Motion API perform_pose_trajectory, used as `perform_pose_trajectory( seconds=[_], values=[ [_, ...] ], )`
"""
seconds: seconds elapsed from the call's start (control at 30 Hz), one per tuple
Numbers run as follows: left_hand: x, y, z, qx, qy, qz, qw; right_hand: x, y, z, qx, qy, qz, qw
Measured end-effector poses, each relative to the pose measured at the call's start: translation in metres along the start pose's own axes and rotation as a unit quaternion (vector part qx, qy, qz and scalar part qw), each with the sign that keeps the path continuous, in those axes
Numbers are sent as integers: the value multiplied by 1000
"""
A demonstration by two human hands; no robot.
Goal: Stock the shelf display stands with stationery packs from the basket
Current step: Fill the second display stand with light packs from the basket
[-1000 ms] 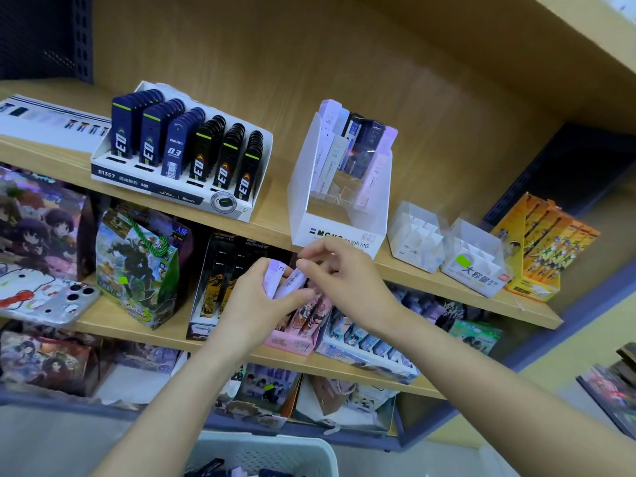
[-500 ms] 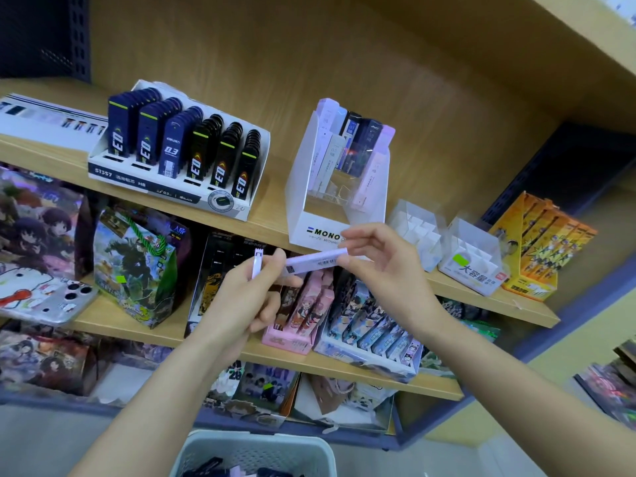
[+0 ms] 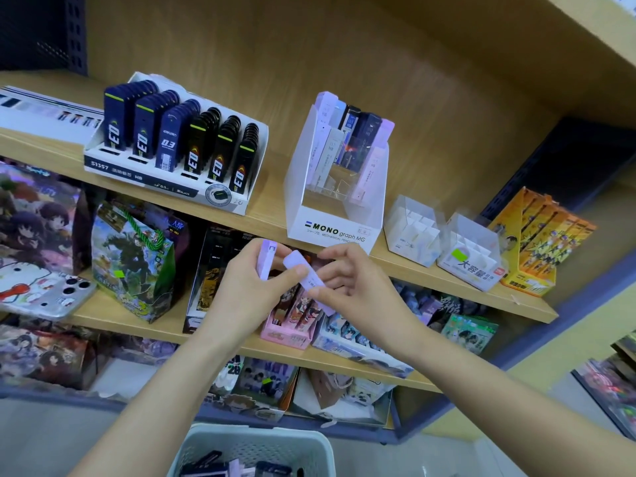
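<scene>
My left hand [image 3: 247, 287] grips a slim lilac pack [image 3: 266, 258] upright, just below the top shelf. Beside it my right hand [image 3: 347, 280] pinches a second lilac pack [image 3: 303, 270], tilted with its top toward the left hand. Both hands hover in front of the white MONO display stand [image 3: 335, 232], which holds several lilac, white and dark packs at its back and sides. At the bottom edge stands the pale basket [image 3: 254, 442] with more dark and lilac packs inside.
A white tray of dark blue and black lead cases [image 3: 175, 142] sits left of the stand. Two small clear stands [image 3: 413, 232] and an orange box [image 3: 540, 242] sit to its right. Lower shelves are packed with printed boxes and a phone case [image 3: 44, 294].
The right hand brought its lilac pack down and left, from level in front of the stand to tilted against the left hand. The left hand barely moved.
</scene>
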State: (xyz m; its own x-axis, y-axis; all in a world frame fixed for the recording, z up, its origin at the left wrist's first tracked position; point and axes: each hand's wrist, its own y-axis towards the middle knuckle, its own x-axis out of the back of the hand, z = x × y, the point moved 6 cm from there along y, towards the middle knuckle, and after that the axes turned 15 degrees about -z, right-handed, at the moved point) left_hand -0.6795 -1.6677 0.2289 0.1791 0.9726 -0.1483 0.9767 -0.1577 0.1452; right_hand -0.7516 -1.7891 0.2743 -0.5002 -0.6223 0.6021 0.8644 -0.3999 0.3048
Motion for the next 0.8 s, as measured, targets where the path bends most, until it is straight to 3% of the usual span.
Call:
perform_pose_trajectory(
  seconds=[0.13,0.23,0.43,0.6,0.8],
  values=[
    [1,-1,-5,-35,33,-8,999,-5,4,4,28,-66,52,996],
    [0,-1,-4,-7,21,4,1000,1,9,9,59,-99,63,991],
    [4,13,19,137,-41,-7,990,41,52,39,51,-5,-108,993],
    [8,9,12,71,-13,-7,997,56,97,63,109,45,-242,963],
    [11,7,3,28,-31,2,999,44,134,69,103,96,-273,952]
  ],
)
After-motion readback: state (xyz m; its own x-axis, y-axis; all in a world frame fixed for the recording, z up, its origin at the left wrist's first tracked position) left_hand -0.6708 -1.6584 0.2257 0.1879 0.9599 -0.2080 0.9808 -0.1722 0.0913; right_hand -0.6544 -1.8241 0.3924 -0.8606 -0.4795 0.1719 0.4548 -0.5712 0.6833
